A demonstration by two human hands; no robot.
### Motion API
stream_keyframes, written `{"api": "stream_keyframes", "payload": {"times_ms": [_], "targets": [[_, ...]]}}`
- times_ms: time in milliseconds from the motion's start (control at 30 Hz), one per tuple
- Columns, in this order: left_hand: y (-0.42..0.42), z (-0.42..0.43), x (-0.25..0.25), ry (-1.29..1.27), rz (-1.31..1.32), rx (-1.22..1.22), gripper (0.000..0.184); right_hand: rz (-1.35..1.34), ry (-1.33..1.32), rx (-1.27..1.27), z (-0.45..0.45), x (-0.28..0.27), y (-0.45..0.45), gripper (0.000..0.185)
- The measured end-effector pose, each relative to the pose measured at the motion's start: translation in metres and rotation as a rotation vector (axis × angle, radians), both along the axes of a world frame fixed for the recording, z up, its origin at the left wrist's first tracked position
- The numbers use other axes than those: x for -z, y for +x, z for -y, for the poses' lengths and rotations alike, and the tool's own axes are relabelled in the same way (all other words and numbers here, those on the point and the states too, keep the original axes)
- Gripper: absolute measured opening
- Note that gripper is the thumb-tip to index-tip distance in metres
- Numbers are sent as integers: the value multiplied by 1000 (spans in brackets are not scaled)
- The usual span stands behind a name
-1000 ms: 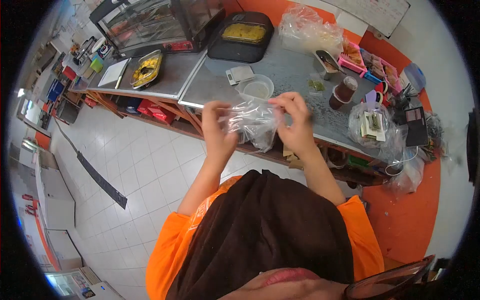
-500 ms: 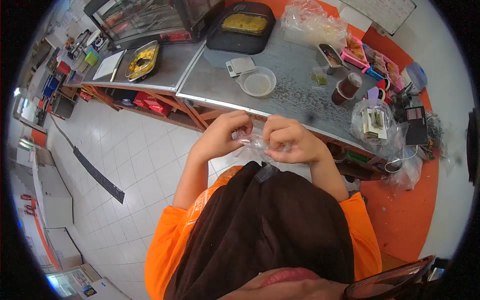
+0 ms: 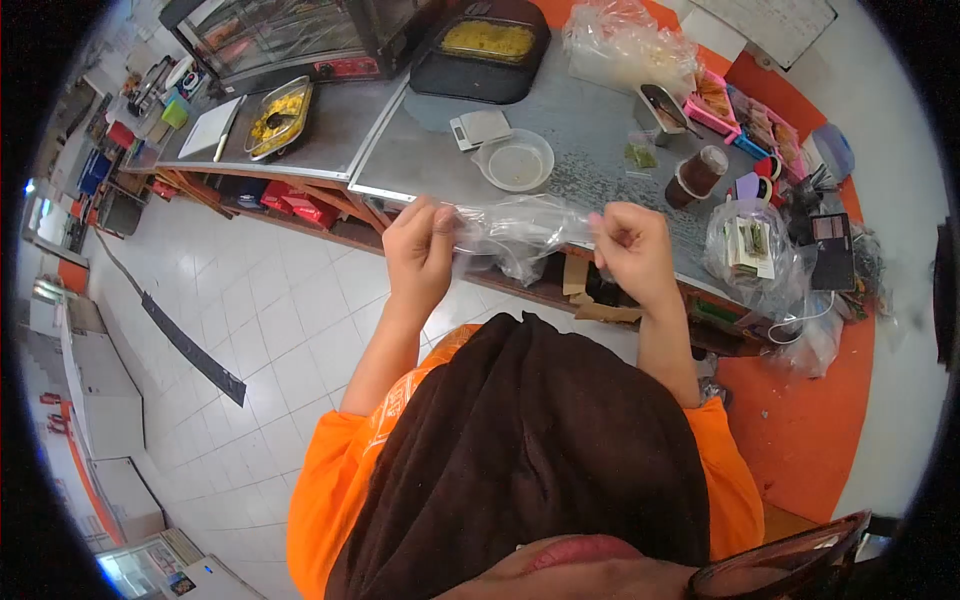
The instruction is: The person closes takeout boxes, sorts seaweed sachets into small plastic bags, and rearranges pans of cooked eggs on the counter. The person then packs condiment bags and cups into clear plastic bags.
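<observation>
A clear plastic bag point(image 3: 522, 228) is stretched between my two hands, over the front edge of the counter. My left hand point(image 3: 420, 247) grips its left end with the fingers closed. On the other side, my right hand point(image 3: 634, 250) pinches the right end. The bag is crumpled, with a loose part sagging in the middle. Just beyond it stands a round translucent plastic bowl point(image 3: 517, 160), next to a small white digital scale point(image 3: 481, 130).
Dark lidded jars point(image 3: 697, 178), a small bag of green herbs point(image 3: 641, 151) and a metal tin point(image 3: 662, 108) stand on the counter point(image 3: 590, 120). A tray of yellow food point(image 3: 281, 118) lies left, below a glass display case point(image 3: 280, 40). Pink baskets point(image 3: 713, 104) stand at the right.
Both hands have moved apart, the left to the left and the right to the right. The bag, bunched between them before, is now pulled out wide over the counter edge.
</observation>
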State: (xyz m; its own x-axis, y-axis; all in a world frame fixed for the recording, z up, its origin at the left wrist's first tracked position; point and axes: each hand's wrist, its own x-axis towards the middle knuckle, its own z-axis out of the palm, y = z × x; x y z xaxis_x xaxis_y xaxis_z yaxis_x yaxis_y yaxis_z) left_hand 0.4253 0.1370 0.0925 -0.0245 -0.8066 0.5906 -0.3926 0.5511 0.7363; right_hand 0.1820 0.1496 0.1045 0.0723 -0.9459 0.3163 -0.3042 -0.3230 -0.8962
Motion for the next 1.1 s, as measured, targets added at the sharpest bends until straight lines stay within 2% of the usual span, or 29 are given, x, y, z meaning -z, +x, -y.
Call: {"api": "stream_keyframes", "payload": {"times_ms": [33, 67, 100, 200, 233, 333, 367, 467, 500, 600, 633, 733, 767, 800, 833, 933, 1067, 1100], "targets": [[1, 2, 4, 30, -18, 4, 16, -135, -93, 1, 6, 9, -6, 24], [1, 4, 9, 60, -33, 11, 17, -72, -182, 54, 9, 4, 4, 17], [-1, 8, 17, 200, -230, 94, 16, -8, -273, 108, 11, -5, 22, 13], [-20, 8, 23, 192, -391, 209, 18, -30, -235, -11, 17, -3, 38, 25], [-18, 9, 24, 105, -99, 150, 24, -70, -171, -96, 18, 1, 40, 31], [-20, 3, 22, 333, 41, 201, 14, -228, -197, -53, 19, 6, 51, 30], [-15, 12, 28, 30, 121, 77, 18, -276, -216, -33, 20, 8, 49, 27], [7, 18, 15, -6, 93, -154, 16, -307, -286, 174, 27, 5, 30, 24], [5, 13, 11, -40, 98, -131, 16, -278, -326, 189, 28, 5, 30, 24], [-9, 17, 7, -72, -106, -194, 18, -320, -506, 261, 29, -6, 37, 26], [-14, 23, 10, -210, -91, -189, 18, -282, -478, 195, 30, -3, 41, 27], [-28, 19, 10, -207, 130, -74, 15, -224, -350, 21, 32, 11, 50, 27], [-26, 17, 17, -46, 179, 31, 16, -245, -284, -23, 31, 12, 51, 27], [-23, 17, 16, -52, 181, 15, 17, -264, -219, -65, 31, 13, 51, 27], [-20, 17, 15, -59, 183, -1, 18, -263, -174, -15, 38, 18, 41, 23], [-13, 15, 15, -167, 167, -76, 18, -208, -306, 305, 38, 10, 20, 21], [-19, 19, 12, -328, 86, -213, 21, -203, -496, 412, 26, -2, 31, 18], [-25, 20, 8, -339, 67, -230, 23, -136, -515, 346, 26, -1, 35, 17]]}}
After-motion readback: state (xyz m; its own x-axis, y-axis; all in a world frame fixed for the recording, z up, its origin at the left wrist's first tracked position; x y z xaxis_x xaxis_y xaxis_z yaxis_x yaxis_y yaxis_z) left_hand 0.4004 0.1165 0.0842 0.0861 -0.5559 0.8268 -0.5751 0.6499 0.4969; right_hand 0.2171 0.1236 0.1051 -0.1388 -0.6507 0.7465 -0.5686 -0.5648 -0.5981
